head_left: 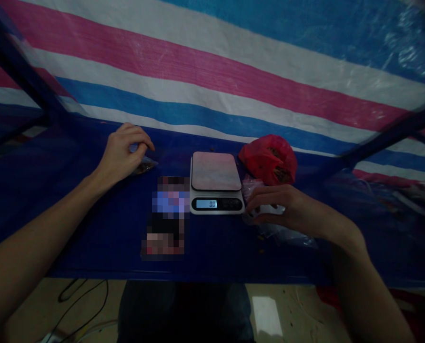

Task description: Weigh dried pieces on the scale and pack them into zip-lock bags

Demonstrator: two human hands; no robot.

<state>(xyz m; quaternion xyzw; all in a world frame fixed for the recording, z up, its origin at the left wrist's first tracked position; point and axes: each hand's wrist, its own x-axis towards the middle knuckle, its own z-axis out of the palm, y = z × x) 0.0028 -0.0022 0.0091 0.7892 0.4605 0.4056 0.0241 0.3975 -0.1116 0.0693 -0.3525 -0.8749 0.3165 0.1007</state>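
Observation:
A digital kitchen scale (216, 171) with a bare platform stands on the blue table, its lit display reading 0.0. To its left, my left hand (125, 151) hovers by a small clear bag of brown pieces (144, 166), its fingers curved and thumb and forefinger apart. My right hand (282, 207) is right of the scale, fingertips and thumb brought together at the edge of a clear plastic bag (247, 219). More clear plastic bags (291, 237) lie beneath that hand. Behind them sits a red plastic bag (266, 157), with brown pieces showing through its opening.
A blurred-out flat item (167, 216), perhaps a phone, lies left of the scale. Small brown bits (261, 238) are scattered near the right hand. A striped plastic sheet (198, 62) hangs behind the blue table (212, 257). Dark cables (80, 290) run across the floor.

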